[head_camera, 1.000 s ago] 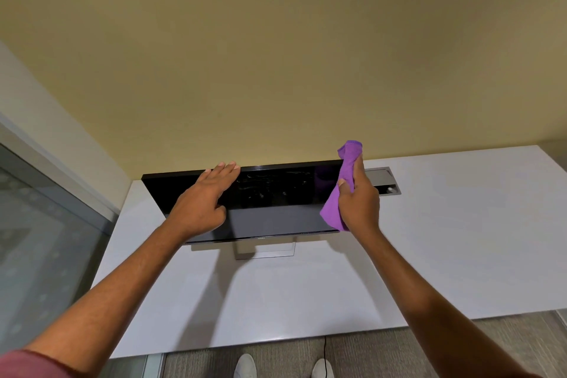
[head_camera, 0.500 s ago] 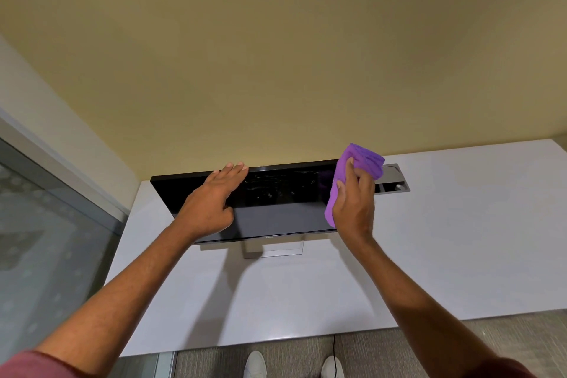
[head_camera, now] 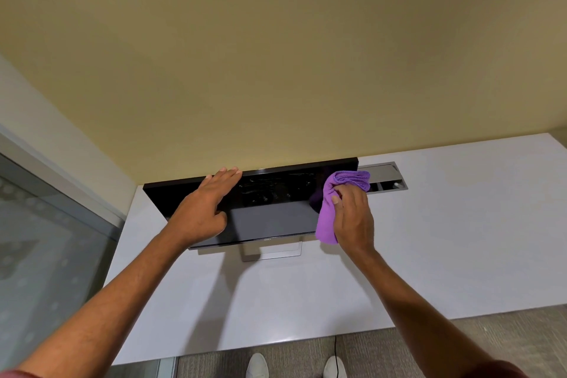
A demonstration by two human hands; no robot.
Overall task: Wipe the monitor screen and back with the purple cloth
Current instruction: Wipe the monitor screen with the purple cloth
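Two bare hands work at a wide, thin black monitor with a glossy dark screen [head_camera: 270,212], which stands on a white desk [head_camera: 460,239] close to the tan back wall [head_camera: 276,55]. The monitor's long axis runs left to right across the desk, rising slightly toward the right in the head view, and its screen faces the person, seen steeply from above. A small pale logo sits at the middle of the lower bezel, too small to read. Below it shows the flat silver base of the stand [head_camera: 271,252].

Left hand [head_camera: 202,212] lies flat and spread on the left half of the screen, fingertips reaching the top edge, holding nothing. Right hand [head_camera: 352,218] is closed around a bunched purple microfibre cloth [head_camera: 326,218], pressing it against the right end of the screen; a fold of cloth pokes above the fingers near the monitor's upper right corner.

Just right of that corner, a rectangular metal cable hatch [head_camera: 386,176] is set into the desk. A frosted glass panel [head_camera: 46,239] borders the desk on the left. At the bottom edge, two white shoes [head_camera: 257,367] stand on grey carpet [head_camera: 460,344], with a thin dark cable [head_camera: 336,353] hanging between them.
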